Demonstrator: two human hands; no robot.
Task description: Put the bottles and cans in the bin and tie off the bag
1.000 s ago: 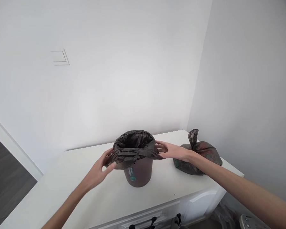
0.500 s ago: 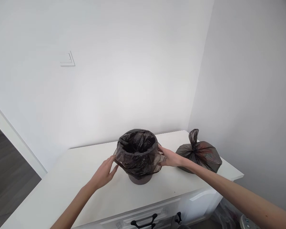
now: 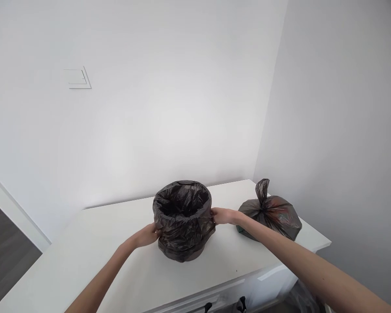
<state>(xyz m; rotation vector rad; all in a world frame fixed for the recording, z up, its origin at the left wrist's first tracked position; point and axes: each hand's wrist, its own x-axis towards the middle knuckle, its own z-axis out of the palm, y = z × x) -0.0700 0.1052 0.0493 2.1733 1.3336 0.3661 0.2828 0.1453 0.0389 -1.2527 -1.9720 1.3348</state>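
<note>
Bag [image 3: 184, 237] skirt sat lower on the bin [image 3: 199, 253] than a second ago. Then, a label and a good stretch of bare wall showed under the bunched film; half a second later just a band at the foot; now only a sliver at lower right. Mouth of the bag was open, folded out over the rim, roughly round, film wrinkled inside and out. My read: fold-over was mostly done. Hem at the front hung close to the counter [image 3: 133, 282]; couldn't tell if it touched.

Hands had closed up too: spread fingers and thumbs a second back, both bunched now.

Left hand [image 3: 145, 235]: at the left side of the bag, below the rim, fingers curled in against the film. Right hand [image 3: 224, 215]: opposite side, a bit higher, fingers drawn together at the film. Tips hidden on both, so can't say whether either was pinching film or just pressing on it.

Bag and bin were between the two hands, upright on the counter, contact at both sides, none seen at front or back. Knotted bag [image 3: 285, 217] sat on the counter farther right, beyond the right forearm, apart from the bin.
</note>
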